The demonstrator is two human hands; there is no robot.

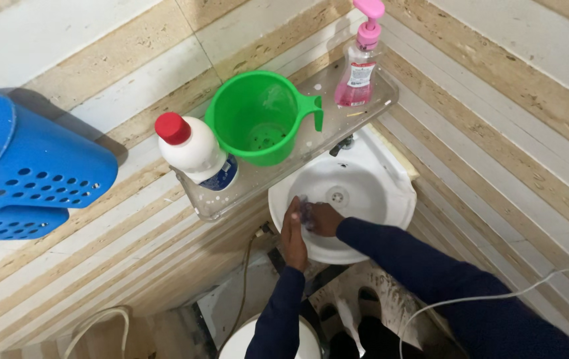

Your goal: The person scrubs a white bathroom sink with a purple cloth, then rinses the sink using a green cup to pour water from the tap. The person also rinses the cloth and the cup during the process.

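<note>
The person is wearing a dark navy long-sleeved top, its sleeves reaching to the wrists of the bare left hand [292, 233] and right hand [322, 219]. Dark shoes are showing on the feet below.

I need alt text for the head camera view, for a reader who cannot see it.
Seen from above, a person's left hand and right hand meet over a small white sink, with something small pressed between them. A clear shelf above holds a green jug, a white bottle with a red cap and a pink pump bottle.
</note>
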